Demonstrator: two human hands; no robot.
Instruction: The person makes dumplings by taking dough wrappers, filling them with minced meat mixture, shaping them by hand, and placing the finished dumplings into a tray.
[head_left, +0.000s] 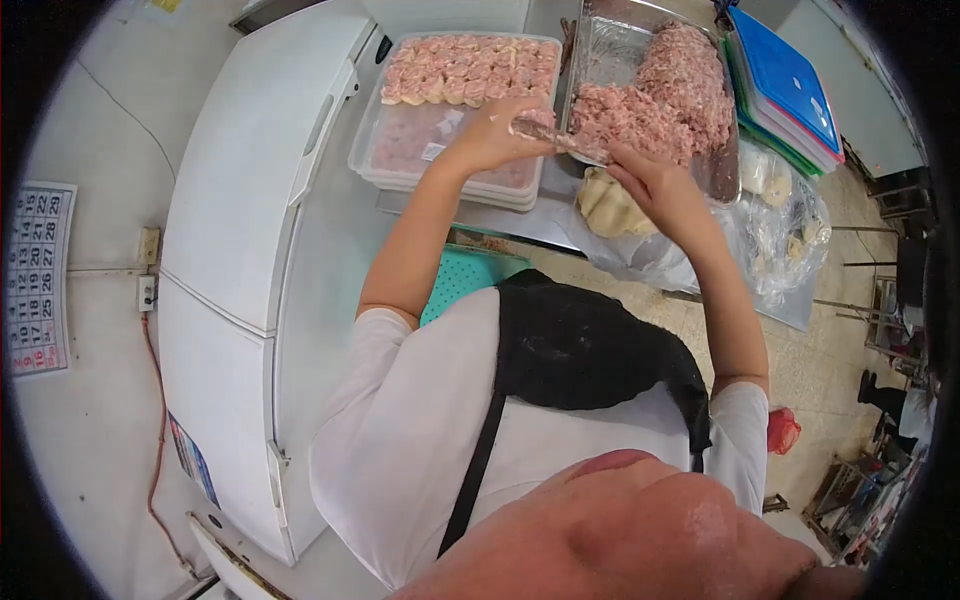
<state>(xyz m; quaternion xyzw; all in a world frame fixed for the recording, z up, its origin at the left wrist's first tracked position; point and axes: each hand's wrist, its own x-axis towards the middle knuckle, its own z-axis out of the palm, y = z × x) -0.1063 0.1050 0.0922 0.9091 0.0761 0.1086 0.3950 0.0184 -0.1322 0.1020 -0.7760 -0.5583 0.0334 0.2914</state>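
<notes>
My right hand [650, 190] grips one end of a narrow, meat-smeared spatula [548, 133] in front of the metal tray. The spatula's other end reaches my left hand [495, 135], whose fingers are curled; what lies in that palm is too small to make out. Pink ground meat [680, 90] is heaped in the metal tray [612, 45]. Just below my right hand sits a pale stack of dough wrappers [612, 205] on clear plastic. Beyond my left hand, rows of meat dumplings [470, 68] fill the top of a plastic container [365, 150].
A white refrigerator [240, 170] stands at left. Blue, white and green lids or boards [785, 80] are piled right of the tray, near plastic bags holding pale dough [775, 220]. A turquoise perforated basket [465, 280] is below the table edge.
</notes>
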